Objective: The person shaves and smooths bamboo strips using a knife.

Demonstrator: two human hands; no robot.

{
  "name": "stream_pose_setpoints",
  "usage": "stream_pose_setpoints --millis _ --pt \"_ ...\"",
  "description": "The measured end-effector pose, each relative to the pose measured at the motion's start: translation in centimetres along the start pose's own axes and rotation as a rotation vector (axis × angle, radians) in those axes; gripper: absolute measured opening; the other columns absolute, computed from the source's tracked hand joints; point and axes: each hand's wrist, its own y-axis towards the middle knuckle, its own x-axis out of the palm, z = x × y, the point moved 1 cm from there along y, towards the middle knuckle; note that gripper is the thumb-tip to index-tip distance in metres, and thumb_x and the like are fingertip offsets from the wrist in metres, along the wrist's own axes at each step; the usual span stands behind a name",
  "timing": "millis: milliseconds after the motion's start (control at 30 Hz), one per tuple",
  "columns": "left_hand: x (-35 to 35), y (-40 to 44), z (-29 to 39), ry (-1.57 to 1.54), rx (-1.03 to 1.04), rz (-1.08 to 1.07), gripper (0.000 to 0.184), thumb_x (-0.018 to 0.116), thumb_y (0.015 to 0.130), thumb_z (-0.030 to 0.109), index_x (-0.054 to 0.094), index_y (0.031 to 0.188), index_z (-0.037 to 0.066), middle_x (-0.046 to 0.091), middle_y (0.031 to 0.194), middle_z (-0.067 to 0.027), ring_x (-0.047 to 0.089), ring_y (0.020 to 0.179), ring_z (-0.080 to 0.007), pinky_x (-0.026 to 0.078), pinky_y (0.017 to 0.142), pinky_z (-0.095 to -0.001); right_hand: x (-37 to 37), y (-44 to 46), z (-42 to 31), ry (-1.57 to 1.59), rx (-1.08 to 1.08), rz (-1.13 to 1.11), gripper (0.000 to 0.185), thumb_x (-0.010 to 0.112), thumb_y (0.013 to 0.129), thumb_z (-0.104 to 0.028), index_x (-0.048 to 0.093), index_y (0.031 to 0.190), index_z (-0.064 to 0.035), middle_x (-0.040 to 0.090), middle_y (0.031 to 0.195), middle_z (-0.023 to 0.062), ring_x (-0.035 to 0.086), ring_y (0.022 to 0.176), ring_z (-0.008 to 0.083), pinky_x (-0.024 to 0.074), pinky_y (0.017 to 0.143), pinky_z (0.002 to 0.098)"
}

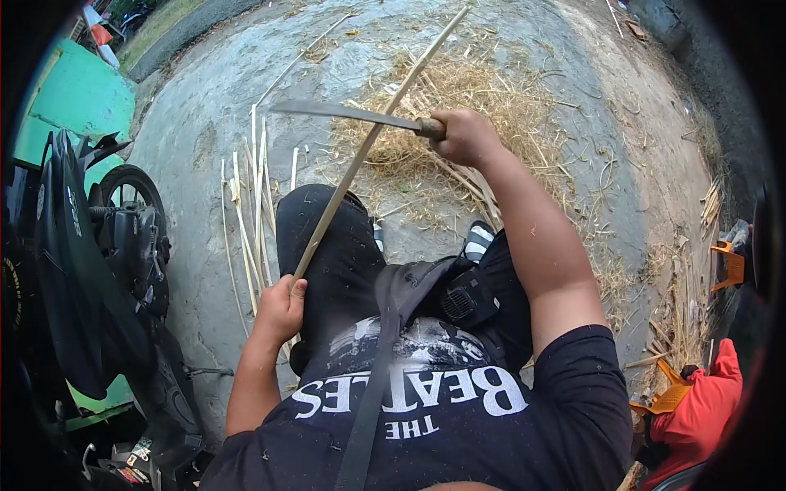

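Observation:
My left hand (281, 309) is closed around the lower end of a long bamboo strip (344, 186), beside my left thigh. The strip slants up and away to the right, past my knees. In my right hand (465, 137) is the wooden handle of a machete (344, 111), fingers wrapped round it. Its blade points left and crosses the strip's upper half; whether the edge bites into it I cannot tell. Beyond my feet lies a heap of pale shavings (499, 102).
Several split strips (246, 213) lie on the concrete at my left. A black motorcycle (98, 254) stands further left, near a green panel (86, 90). On the right are a person in a red garment (704, 417), orange plastic pieces (729, 266) and more bamboo pieces (684, 319).

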Motion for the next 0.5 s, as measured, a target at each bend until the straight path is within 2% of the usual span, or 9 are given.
stream_pose_setpoints --millis 67,167,200,300,333,433,500 --pt "0.2 0.0 0.7 0.011 -0.023 0.019 0.044 0.057 0.109 0.035 0.054 0.084 -0.001 0.058 0.068 -0.0281 0.060 0.066 -0.0516 0.045 0.058 -0.0518 0.6 1.0 2.8 0.221 0.231 0.056 0.019 0.070 0.087 -0.030 0.075 0.099 -0.0165 0.076 0.099 0.0160 0.075 0.097 0.0325 0.0595 0.088 0.0462" --pt "-0.5 0.5 0.8 0.069 -0.025 0.056 0.044 0.056 0.109 0.035 0.053 0.083 -0.001 0.058 0.068 -0.0280 0.059 0.066 -0.0520 0.044 0.058 -0.0521 -0.5 1.0 1.4 0.050 0.178 0.102 0.018 0.069 0.087 -0.028 0.075 0.099 -0.0160 0.075 0.094 0.0170 0.075 0.096 0.0328 0.0593 0.087 0.0453" --pt "-0.2 0.3 0.8 0.072 -0.028 0.050 0.044 0.056 0.109 0.035 0.053 0.083 -0.001 0.058 0.067 -0.0280 0.060 0.066 -0.0520 0.044 0.058 -0.0523 0.0 0.6 0.9 0.013 0.148 0.133 0.016 0.070 0.085 -0.026 0.074 0.096 -0.0148 0.075 0.090 0.0147 0.075 0.092 0.0336 0.0588 0.085 0.0463" --pt "0.3 0.2 0.8 0.088 -0.014 0.056 0.044 0.056 0.109 0.035 0.053 0.083 0.000 0.058 0.067 -0.0277 0.060 0.066 -0.0519 0.044 0.058 -0.0528 0.1 -0.4 -2.0 -0.126 -0.189 0.178 0.014 0.071 0.084 -0.026 0.071 0.091 -0.0140 0.075 0.087 0.0112 0.074 0.086 0.0340 0.0580 0.082 0.0483" --pt "0.5 0.2 0.8 0.089 0.002 0.063 0.043 0.056 0.109 0.034 0.053 0.083 0.000 0.058 0.067 -0.0275 0.060 0.066 -0.0518 0.044 0.058 -0.0530 0.0 -1.2 -3.1 -0.087 -0.249 0.192 0.012 0.071 0.083 -0.025 0.069 0.087 -0.0143 0.074 0.082 0.0087 0.073 0.081 0.0341 0.0573 0.079 0.0489" --pt "0.3 0.4 0.4 0.083 0.021 0.069 0.043 0.057 0.109 0.034 0.053 0.083 0.000 0.058 0.066 -0.0270 0.060 0.065 -0.0517 0.043 0.057 -0.0535 -0.4 -1.3 -3.1 -0.147 -0.331 0.138 0.012 0.072 0.084 -0.026 0.069 0.087 -0.0143 0.074 0.081 0.0098 0.073 0.081 0.0341 0.0576 0.078 0.0479" --pt "0.4 0.0 0.2 0.077 0.023 0.074 0.043 0.057 0.108 0.034 0.053 0.083 0.000 0.058 0.065 -0.0267 0.060 0.064 -0.0516 0.043 0.056 -0.0537 -0.7 0.1 -0.7 0.026 -0.005 0.138 0.016 0.069 0.091 -0.029 0.072 0.095 -0.0139 0.075 0.090 0.0121 0.074 0.084 0.0328 0.0589 0.080 0.0473"
